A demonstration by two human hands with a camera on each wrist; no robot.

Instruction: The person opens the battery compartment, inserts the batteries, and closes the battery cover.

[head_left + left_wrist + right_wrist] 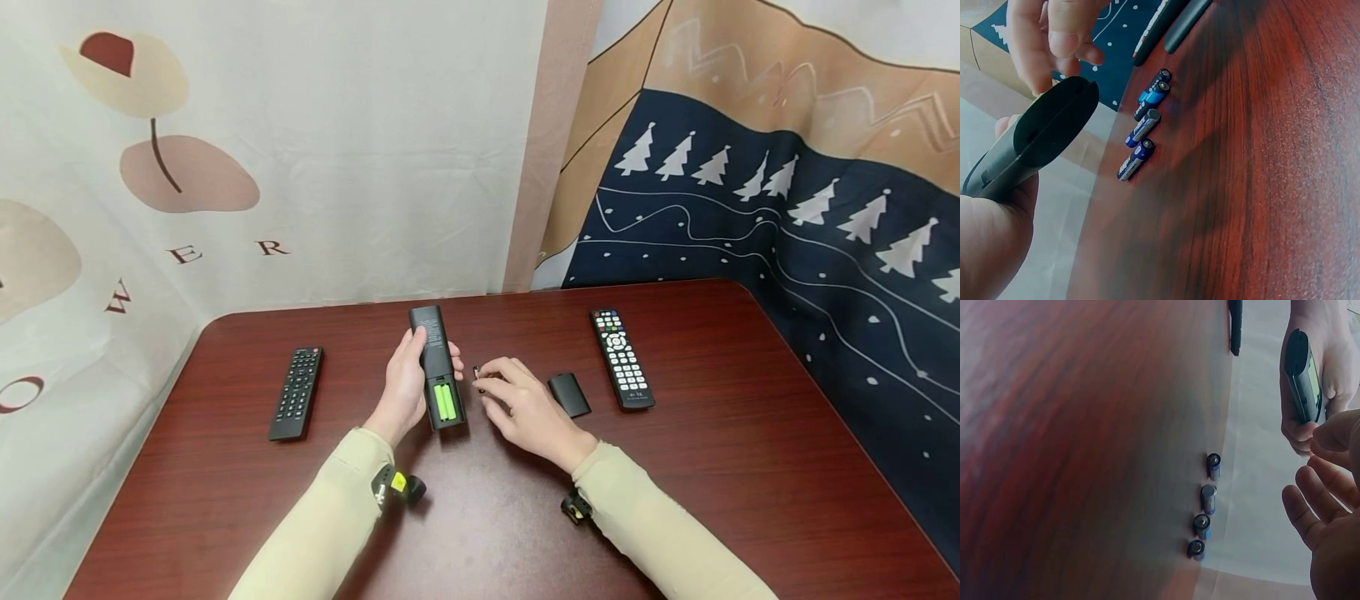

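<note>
While the L hand (405, 385) grips the black remote (437, 350) above the bench (480, 525), back side up, two green batteries (445, 402) lie bare in its near end. L fingers wrap the remote; the R hand (531, 410) is just beside it w/ a gap between, fingers loose & half bent, nothing visible in them. Risk, I'd guess: if the remote gets turned over, the uncovered batteries could drop out; the R fingers might also knock the four loose batteries (1145, 128) lined up on the bench, b/c they're round & roll easily. Remote's long axis runs roughly away from the person, far end leaning a bit L, battery end toward the person. Further out: black cover (570, 394) just R of the R hand, white-button remote (622, 358) beyond it, dark-button remote (297, 393) far L.
</note>
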